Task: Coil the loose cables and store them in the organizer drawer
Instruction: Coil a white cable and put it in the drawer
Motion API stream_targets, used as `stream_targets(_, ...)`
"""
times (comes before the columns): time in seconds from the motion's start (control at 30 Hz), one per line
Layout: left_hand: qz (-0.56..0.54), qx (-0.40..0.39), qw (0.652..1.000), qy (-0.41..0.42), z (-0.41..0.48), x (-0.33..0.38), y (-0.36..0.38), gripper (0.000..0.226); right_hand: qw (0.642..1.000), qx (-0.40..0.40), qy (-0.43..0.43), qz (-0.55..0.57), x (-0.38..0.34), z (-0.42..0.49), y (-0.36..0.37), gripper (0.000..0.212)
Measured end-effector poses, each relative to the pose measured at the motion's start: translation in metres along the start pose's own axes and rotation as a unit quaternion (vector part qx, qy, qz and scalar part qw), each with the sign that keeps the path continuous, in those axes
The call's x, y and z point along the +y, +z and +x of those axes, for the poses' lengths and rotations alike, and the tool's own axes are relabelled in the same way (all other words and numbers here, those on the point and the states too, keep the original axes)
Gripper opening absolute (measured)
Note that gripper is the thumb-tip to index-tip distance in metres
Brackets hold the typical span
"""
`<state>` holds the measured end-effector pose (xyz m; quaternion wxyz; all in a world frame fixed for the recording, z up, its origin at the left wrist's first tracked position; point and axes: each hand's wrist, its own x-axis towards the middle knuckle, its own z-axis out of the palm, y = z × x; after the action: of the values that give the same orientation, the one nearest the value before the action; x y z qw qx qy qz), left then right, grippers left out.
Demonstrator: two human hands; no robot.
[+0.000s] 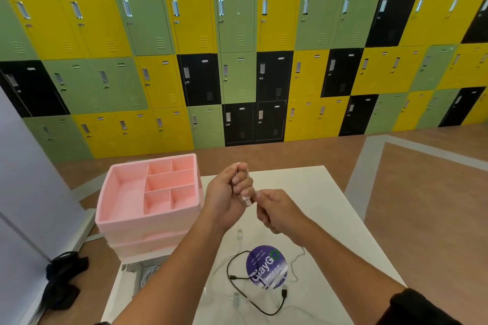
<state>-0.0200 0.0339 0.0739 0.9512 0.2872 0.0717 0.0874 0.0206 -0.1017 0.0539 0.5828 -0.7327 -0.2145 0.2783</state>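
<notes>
My left hand is raised above the white table, fingers curled round a bundled white cable whose end pokes out below the fist. My right hand pinches that same cable just to the right of it. A pink organizer with several open top compartments stands at the table's left. Its white drawer is pulled out toward me with a white cable inside. A loose black cable and thin white cables lie on the table below my hands.
A round purple sticker is stuck on the table under the loose cables. A black cloth or bag lies on the floor at the left. A wall of yellow, green and black lockers stands behind the table.
</notes>
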Motion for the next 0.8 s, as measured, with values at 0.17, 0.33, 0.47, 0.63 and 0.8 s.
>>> stream_targets(0.17,0.101,0.086,0.981,0.139,0.014,0.002,-0.004,0.030,0.982,-0.067,0.005,-0.179,0.014,-0.008,0.018,0.035)
stream_targets(0.33,0.391,0.090,0.898,0.181,0.010,-0.003,-0.030,0.034,0.958,-0.062,-0.059,-0.273,-0.016,-0.008,0.007,0.033)
stream_targets(0.47,0.557,0.028,0.817,0.145,-0.003,-0.016,-0.036,0.034,0.937,-0.040,-0.078,-0.338,-0.038,-0.003,-0.006,0.022)
stream_targets(0.63,0.470,-0.030,0.882,0.011,-0.012,-0.022,-0.032,0.039,0.933,-0.001,-0.085,-0.350,-0.048,0.002,-0.025,0.013)
stream_targets(0.8,0.367,-0.032,0.926,-0.078,-0.016,-0.014,-0.017,0.035,0.964,0.062,-0.109,-0.236,-0.039,0.007,-0.036,0.014)
